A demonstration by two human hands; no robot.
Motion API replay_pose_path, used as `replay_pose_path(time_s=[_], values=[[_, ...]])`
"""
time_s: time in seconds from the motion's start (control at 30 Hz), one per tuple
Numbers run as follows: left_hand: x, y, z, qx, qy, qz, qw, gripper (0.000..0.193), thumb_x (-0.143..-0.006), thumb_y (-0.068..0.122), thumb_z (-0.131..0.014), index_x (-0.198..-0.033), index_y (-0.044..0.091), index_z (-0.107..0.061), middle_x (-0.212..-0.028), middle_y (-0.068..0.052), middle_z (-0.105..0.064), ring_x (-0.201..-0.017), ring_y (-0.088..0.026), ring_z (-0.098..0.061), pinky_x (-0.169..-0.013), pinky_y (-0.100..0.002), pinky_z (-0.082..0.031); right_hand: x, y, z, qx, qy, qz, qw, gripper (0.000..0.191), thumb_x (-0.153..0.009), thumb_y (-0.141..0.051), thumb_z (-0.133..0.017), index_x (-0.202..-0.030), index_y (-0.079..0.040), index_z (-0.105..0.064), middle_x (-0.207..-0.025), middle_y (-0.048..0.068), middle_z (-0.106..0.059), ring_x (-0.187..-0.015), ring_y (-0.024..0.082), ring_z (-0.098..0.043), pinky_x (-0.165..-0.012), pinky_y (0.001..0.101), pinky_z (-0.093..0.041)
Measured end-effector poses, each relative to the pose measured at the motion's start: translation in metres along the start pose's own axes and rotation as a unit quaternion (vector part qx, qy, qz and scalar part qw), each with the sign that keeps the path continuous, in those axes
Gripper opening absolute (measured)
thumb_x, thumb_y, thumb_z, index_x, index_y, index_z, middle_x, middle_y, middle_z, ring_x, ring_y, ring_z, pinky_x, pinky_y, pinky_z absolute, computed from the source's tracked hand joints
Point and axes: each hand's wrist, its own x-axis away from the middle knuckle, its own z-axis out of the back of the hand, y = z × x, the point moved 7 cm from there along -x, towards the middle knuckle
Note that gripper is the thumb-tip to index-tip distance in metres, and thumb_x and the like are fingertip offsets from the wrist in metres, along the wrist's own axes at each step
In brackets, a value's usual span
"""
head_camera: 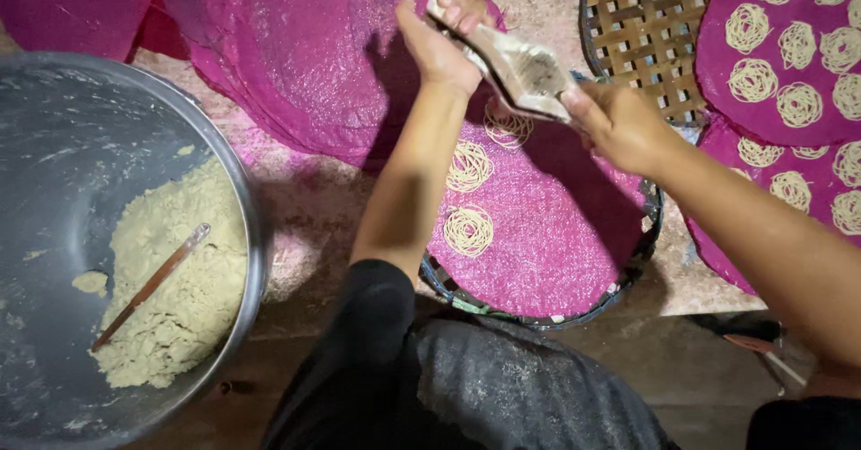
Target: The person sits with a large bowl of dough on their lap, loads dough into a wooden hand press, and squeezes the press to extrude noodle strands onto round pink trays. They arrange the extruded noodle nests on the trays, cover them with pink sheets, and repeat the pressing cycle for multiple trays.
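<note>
basin (235, 176): left side cut off | press (516, 66): ends hidden in hands

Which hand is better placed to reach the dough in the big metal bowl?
Left, probably. The left hand grips the wooden press on the side nearer the metal bowl holding the dough; the right hand is farther away, toward the woven trays.

Both hands clamped on a wooden press (518, 66): left hand (439, 42) at its far handle end, right hand (619, 125) at the near end. Below the fingers, a round tray (641, 244) with pink mesh and three noodle coils (470, 197). Well left of the fingers, a metal basin (242, 199) holding dough (184, 270) and a stick (152, 284).
</note>
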Motion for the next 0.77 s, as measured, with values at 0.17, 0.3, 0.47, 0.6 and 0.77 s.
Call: replay_pose_path(time_s=[0.17,0.3,0.47,0.6,0.77], values=[[0.011,-0.017,0.013,0.014,0.043,-0.008,0.999,0.047,-0.093,0.055,-0.035,-0.066,0.018,-0.044,-0.056,0.004,-0.038,-0.052,-0.014,-0.037,-0.058,-0.034,-0.034,0.003,0.022,0.004,0.085,-0.035,-0.048,0.995,0.069,-0.11,-0.055,-0.041,-0.102,0.006,-0.072,-0.073,0.015,-0.07,-0.071,0.027,-0.071,-0.075,0.0423,-0.055],[-0.007,-0.023,-0.012,0.041,-0.012,0.001,0.999,0.047,-0.094,0.055,-0.035,-0.068,0.017,-0.046,-0.059,0.003,-0.042,-0.054,-0.015,-0.041,-0.062,-0.034,-0.036,-0.006,0.022,0.023,0.062,0.045,0.016,0.997,0.06,-0.108,-0.053,-0.048,-0.104,0.003,-0.069,-0.073,0.015,-0.067,-0.07,0.027,-0.066,-0.072,0.0452,-0.052],[0.0,-0.017,-0.001,-0.14,0.122,0.123,0.975,0.058,-0.098,0.06,-0.02,-0.091,0.011,-0.05,-0.082,-0.006,-0.061,-0.07,-0.018,-0.056,-0.066,-0.034,-0.04,-0.019,0.022,0.018,0.001,0.075,0.068,0.995,0.054,-0.107,-0.05,-0.052,-0.097,0.001,-0.068,-0.073,0.01,-0.066,-0.067,0.022,-0.063,-0.066,0.042,-0.051],[0.031,-0.018,0.039,-0.512,0.15,0.303,0.789,0.084,-0.098,0.074,-0.008,-0.129,0.013,-0.055,-0.087,-0.005,-0.068,-0.051,-0.008,-0.047,-0.04,-0.025,-0.018,-0.028,0.034,0.009,-0.065,0.06,0.032,0.996,0.051,-0.107,-0.048,-0.053,-0.095,0.0,-0.067,-0.067,0.008,-0.063,-0.058,0.019,-0.058,-0.057,0.038,-0.047],[0.027,-0.027,0.046,-0.513,0.05,0.312,0.798,0.101,-0.089,0.086,-0.011,-0.156,0.013,-0.035,-0.113,-0.013,-0.073,-0.044,-0.003,-0.033,-0.036,-0.023,-0.017,-0.047,0.027,0.001,-0.105,0.116,0.081,0.984,0.047,-0.107,-0.046,-0.055,-0.098,-0.001,-0.066,-0.068,0.005,-0.062,-0.06,0.015,-0.057,-0.056,0.0356,-0.047]])
